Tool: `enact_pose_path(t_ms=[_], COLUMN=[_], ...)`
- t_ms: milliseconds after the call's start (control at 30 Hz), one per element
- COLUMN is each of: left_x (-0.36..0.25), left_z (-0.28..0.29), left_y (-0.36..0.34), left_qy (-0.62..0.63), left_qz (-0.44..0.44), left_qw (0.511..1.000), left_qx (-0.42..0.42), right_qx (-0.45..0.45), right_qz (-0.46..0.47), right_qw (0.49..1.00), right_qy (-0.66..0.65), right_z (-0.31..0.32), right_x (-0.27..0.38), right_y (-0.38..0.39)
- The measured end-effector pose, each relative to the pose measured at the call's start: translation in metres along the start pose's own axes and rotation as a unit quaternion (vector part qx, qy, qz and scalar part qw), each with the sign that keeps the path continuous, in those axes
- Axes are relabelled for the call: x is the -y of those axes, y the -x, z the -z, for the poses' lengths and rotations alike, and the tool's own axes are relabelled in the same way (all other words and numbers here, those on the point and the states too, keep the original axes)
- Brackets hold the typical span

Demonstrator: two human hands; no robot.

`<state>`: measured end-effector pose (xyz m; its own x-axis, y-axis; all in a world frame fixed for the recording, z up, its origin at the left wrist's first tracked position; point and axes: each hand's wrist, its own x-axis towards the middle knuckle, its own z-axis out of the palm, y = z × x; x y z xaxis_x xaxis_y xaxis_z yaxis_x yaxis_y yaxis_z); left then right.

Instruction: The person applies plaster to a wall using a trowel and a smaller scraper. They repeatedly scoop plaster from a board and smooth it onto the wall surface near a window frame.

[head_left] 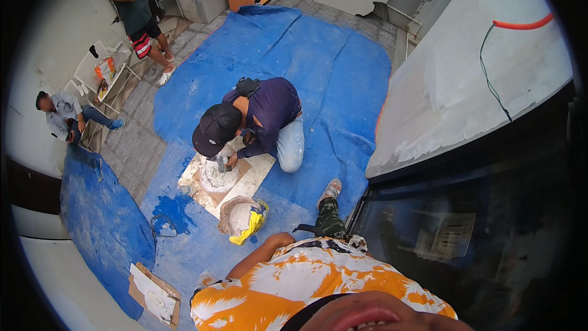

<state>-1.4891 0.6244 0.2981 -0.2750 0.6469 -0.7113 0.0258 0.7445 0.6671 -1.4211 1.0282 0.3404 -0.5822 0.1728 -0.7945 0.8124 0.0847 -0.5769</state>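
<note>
Sagging open on the blue tarp (318, 79), the sack of white powder (240, 216) sits near, just beyond the person's bent left arm (257, 256) — soft, likely heavy, best gripped at its rolled rim. Both hands stay hidden — finger state cannot be told.

Crouching person (263, 116) blocks tarp (318, 61); right wall (465, 67) hems

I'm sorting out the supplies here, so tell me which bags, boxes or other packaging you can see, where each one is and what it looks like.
Open sack: on the blue tarp beside the mixing board, crumpled, clear and yellow, white powder inside.
Flattened cardboard box: lower left at the tarp's edge, brown, smeared white.
Orange bag: upper left among white chairs, small and crumpled.
No signs or screens in view.
</note>
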Motion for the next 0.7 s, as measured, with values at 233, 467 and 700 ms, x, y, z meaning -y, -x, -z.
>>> enact_pose_path(t_ms=[233,467,700], left_x=[-0.203,-0.307,-0.354], left_z=[0.23,0.438,0.737], left_y=[-0.099,-0.2,-0.345], left_qy=[0.191,0.404,0.452], left_qz=[-0.018,-0.031,-0.057], left_qw=[0.945,0.854,0.834], left_qx=[-0.266,-0.326,-0.312], right_qx=[0.207,0.23,0.457], right_qz=[0.136,0.436,0.177], right_qw=[0.958,0.608,0.841], right_qy=[0.145,0.622,-0.231], right_z=[0.185,0.294,0.351], right_x=[0.156,0.371,0.599], right_y=[-0.227,-0.445,-0.62])
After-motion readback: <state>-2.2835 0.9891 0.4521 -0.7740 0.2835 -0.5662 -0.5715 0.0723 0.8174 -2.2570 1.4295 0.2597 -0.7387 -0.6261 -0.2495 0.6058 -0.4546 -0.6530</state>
